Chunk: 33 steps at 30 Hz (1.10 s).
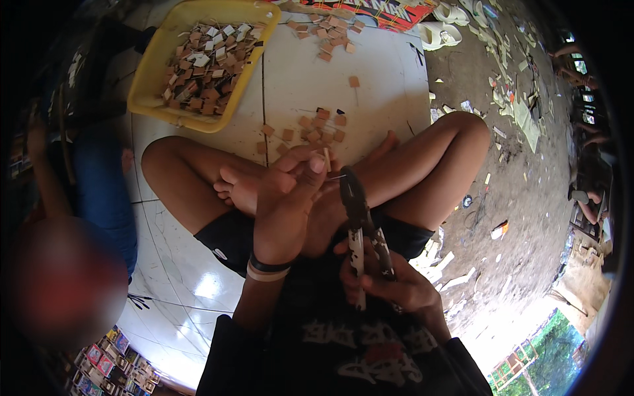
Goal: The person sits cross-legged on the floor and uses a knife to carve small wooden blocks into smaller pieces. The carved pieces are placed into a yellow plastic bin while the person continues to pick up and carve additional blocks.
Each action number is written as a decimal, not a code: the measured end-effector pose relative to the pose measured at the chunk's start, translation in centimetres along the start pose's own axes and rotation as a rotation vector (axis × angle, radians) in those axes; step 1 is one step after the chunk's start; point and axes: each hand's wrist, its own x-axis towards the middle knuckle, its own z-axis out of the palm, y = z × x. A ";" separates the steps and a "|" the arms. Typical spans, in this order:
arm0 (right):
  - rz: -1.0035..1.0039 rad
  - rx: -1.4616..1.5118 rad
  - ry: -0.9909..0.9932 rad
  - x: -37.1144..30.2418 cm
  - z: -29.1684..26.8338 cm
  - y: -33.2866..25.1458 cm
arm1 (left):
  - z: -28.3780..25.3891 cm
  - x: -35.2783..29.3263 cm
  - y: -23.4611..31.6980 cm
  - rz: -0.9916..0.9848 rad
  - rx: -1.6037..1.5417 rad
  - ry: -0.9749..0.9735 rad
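Observation:
I sit cross-legged on a white board (376,86). My left hand (290,198) is raised above my crossed feet and pinches a small pale wooden piece (326,158) between thumb and fingers. My right hand (389,280) grips the handles of dark pliers (356,204), whose jaws point up toward a thin wire sticking out beside the pinched piece. A loose cluster of small brown wooden squares (320,129) lies on the board just beyond my feet.
A yellow tray (148,72) heaped with brown and pale squares stands at the back left. More squares (327,36) lie further back. Another person in blue (99,191) sits at my left. Dirt ground with scraps (515,112) spreads to the right.

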 end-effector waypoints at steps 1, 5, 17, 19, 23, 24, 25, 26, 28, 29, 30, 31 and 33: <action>-0.018 -0.036 0.000 -0.1 -0.1 -0.1 | -0.2 0.2 0.0 0.033 0.024 -0.010; 0.071 -0.120 0.234 -0.3 0.0 -0.4 | -1.1 1.4 0.8 0.150 0.211 -0.052; 0.034 -0.263 0.272 -0.6 1.2 -1.3 | 0.2 1.0 0.4 0.166 0.414 -0.143; 0.039 -0.266 0.269 -0.5 1.0 -1.2 | 0.1 0.9 0.3 0.159 0.418 -0.134; 0.014 -0.307 0.259 -0.3 0.8 -1.0 | 0.0 0.9 -0.2 0.168 0.402 -0.111; 0.028 -0.301 0.265 -0.3 0.8 -1.0 | 0.0 1.0 -0.4 0.169 0.381 -0.106; 0.041 -0.295 0.271 -0.3 0.8 -1.0 | -0.1 1.0 -0.5 0.183 0.395 -0.111; 0.056 -0.286 0.268 -0.4 0.8 -0.9 | -0.1 1.1 -0.6 0.191 0.401 -0.115; 0.075 -0.288 0.266 -0.3 0.7 -0.7 | -0.2 1.1 -0.8 0.192 0.404 -0.116; 0.069 -0.253 0.283 -0.3 0.7 -0.4 | -0.2 1.2 -0.9 0.186 0.402 -0.113; 0.051 -0.237 0.305 -0.1 0.6 0.0 | -0.3 1.2 -1.0 0.182 0.379 -0.115; 0.032 -0.221 0.329 0.0 0.5 0.3 | -0.4 1.3 -1.2 0.169 0.392 -0.129; 0.060 -0.215 0.319 0.6 -0.1 1.3 | -0.5 1.8 -1.6 0.150 0.378 -0.164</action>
